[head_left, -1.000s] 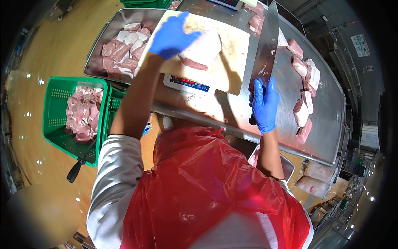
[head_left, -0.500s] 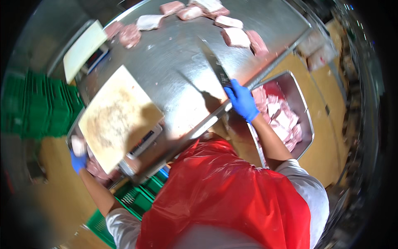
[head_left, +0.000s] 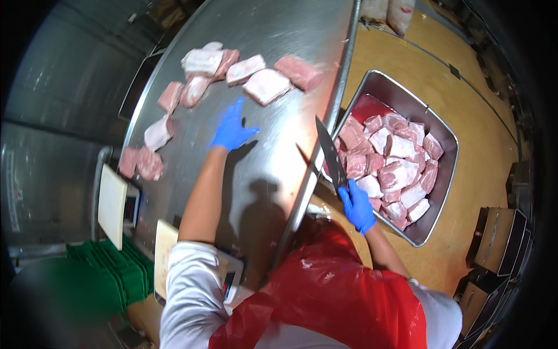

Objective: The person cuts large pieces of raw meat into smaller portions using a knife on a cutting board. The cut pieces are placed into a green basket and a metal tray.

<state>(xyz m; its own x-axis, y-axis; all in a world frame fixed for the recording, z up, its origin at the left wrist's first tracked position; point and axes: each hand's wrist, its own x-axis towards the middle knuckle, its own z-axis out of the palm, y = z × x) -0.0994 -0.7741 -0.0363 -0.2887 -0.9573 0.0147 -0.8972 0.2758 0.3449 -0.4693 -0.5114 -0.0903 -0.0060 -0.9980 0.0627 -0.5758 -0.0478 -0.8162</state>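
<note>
My left hand [head_left: 231,129], in a blue glove, reaches over the steel table with its fingers spread and nothing in it. Just beyond its fingertips lie a pale, fat-covered meat block [head_left: 267,86] and a smaller meat piece [head_left: 245,70]. A longer pink meat block [head_left: 298,72] sits to their right. My right hand [head_left: 357,206], also gloved in blue, is closed round the handle of a large knife [head_left: 330,152]. The blade points up and away, over the table's near edge and beside the steel tub [head_left: 430,109] heaped with meat chunks [head_left: 396,175].
More meat pieces [head_left: 201,62] lie along the far side of the steel table [head_left: 232,180]. White cutting boards [head_left: 112,206] stand at the left, near a digital scale [head_left: 231,279]. Green crates [head_left: 110,270] are stacked below. Cardboard boxes [head_left: 494,241] stand at right.
My left hand has come from the tub beside the cutting board, where it held a meat piece, to over the table. The view has turned right; the knife is still in my right hand.
</note>
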